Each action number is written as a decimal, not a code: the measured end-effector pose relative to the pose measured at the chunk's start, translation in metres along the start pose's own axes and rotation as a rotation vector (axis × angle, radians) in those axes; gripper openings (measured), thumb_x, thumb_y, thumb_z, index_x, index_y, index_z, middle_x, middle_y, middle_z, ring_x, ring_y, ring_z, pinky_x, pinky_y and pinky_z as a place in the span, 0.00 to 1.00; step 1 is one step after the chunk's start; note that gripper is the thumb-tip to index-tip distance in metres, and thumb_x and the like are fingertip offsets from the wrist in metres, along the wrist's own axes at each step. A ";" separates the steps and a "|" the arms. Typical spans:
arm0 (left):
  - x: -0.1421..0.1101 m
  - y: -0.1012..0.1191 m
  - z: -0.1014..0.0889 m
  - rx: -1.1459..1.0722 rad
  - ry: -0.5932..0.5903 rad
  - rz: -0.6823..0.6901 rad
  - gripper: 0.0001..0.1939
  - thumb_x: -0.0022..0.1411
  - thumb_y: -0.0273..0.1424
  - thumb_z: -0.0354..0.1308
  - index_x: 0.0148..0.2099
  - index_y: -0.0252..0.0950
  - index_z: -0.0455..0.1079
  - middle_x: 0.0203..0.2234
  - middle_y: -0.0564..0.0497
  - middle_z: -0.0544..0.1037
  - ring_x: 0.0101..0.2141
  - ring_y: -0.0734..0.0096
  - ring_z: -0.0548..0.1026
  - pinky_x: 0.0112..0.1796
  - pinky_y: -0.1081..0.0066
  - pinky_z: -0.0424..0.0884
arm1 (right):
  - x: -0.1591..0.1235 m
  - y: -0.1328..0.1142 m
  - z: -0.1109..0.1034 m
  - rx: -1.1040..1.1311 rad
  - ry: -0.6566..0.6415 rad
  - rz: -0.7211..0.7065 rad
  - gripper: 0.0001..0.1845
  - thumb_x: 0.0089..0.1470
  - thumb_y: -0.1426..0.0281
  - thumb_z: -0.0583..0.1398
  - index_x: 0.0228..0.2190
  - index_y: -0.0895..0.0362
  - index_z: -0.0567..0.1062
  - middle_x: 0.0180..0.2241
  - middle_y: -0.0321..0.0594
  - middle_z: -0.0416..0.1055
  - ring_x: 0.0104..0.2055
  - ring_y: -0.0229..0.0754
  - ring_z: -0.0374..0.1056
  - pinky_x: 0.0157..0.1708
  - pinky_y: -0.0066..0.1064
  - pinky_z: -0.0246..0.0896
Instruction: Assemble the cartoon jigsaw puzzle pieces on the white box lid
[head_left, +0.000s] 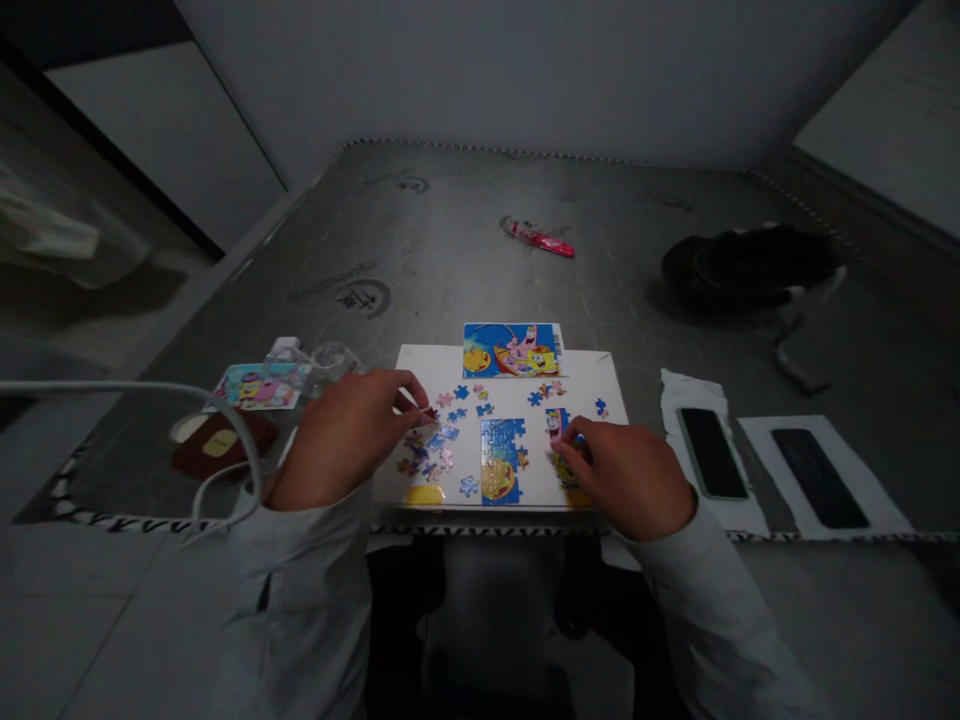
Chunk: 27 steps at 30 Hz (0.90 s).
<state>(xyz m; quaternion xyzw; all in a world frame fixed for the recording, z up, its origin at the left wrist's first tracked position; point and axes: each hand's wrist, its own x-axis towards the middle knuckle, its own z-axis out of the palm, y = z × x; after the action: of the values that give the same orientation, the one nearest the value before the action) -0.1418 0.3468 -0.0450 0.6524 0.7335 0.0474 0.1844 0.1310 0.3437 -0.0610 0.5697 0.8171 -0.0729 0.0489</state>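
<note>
My left hand [356,430] is closed in a pinch on a small dark-red puzzle piece [429,413], above the left part of a white board [536,400]. My right hand [634,470] has its fingertips together on a narrow joined puzzle strip [556,420], and covers part of it. Between the hands lies a larger joined puzzle section [499,465], blue with a yellow round shape. Loose puzzle pieces [446,458] are scattered near my left fingers, with several more higher up. A cartoon picture card [512,350] lies across the board's far edge.
At the right, two phones [712,453] [819,478] lie on white sheets. A dark bag-like object [750,265] sits behind them. A red item [538,238] lies farther back. Left are another cartoon card [259,387], a brown object [223,443] and a white cable [247,440].
</note>
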 end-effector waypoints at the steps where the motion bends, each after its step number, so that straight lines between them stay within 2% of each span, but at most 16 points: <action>1: 0.000 0.001 0.000 0.004 -0.004 -0.001 0.07 0.57 0.38 0.62 0.37 0.44 0.76 0.34 0.51 0.82 0.36 0.61 0.78 0.37 0.67 0.69 | 0.000 0.000 0.000 0.012 -0.003 0.001 0.15 0.63 0.59 0.52 0.37 0.52 0.75 0.33 0.39 0.78 0.33 0.44 0.72 0.29 0.33 0.51; 8: 0.003 0.003 0.000 0.033 -0.014 -0.039 0.06 0.56 0.38 0.63 0.36 0.45 0.76 0.34 0.51 0.82 0.35 0.59 0.78 0.35 0.65 0.69 | -0.002 0.000 0.000 0.076 -0.004 0.005 0.14 0.62 0.59 0.53 0.36 0.51 0.75 0.33 0.37 0.78 0.34 0.43 0.72 0.29 0.32 0.52; 12: 0.005 0.004 0.002 -0.033 -0.006 0.055 0.07 0.60 0.36 0.59 0.39 0.45 0.76 0.37 0.52 0.82 0.37 0.62 0.77 0.40 0.66 0.70 | -0.001 0.007 -0.003 0.061 0.008 0.047 0.16 0.62 0.57 0.52 0.36 0.51 0.76 0.31 0.38 0.78 0.32 0.44 0.72 0.28 0.32 0.50; 15: 0.005 0.018 0.004 -0.166 -0.070 0.162 0.10 0.62 0.37 0.56 0.42 0.44 0.77 0.40 0.52 0.82 0.39 0.65 0.77 0.42 0.68 0.70 | 0.000 0.010 -0.007 0.143 0.024 0.072 0.16 0.62 0.57 0.53 0.35 0.51 0.76 0.31 0.36 0.77 0.31 0.42 0.71 0.27 0.31 0.48; 21: -0.002 0.058 0.013 -0.339 -0.207 0.274 0.11 0.63 0.35 0.56 0.44 0.44 0.79 0.39 0.52 0.82 0.42 0.64 0.77 0.45 0.67 0.70 | 0.003 0.000 -0.008 0.526 -0.012 -0.066 0.16 0.63 0.58 0.53 0.38 0.49 0.78 0.32 0.34 0.78 0.34 0.40 0.71 0.31 0.29 0.55; 27: -0.004 0.065 0.021 -0.315 -0.122 0.336 0.11 0.62 0.32 0.58 0.45 0.46 0.78 0.37 0.54 0.82 0.38 0.68 0.78 0.44 0.69 0.69 | 0.002 -0.005 -0.006 0.608 -0.035 -0.111 0.17 0.62 0.57 0.54 0.37 0.51 0.79 0.32 0.36 0.77 0.34 0.40 0.70 0.31 0.28 0.56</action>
<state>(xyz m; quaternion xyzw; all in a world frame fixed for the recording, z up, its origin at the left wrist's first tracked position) -0.0731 0.3487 -0.0436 0.7303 0.5854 0.1518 0.3177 0.1257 0.3453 -0.0554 0.5116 0.7867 -0.3263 -0.1135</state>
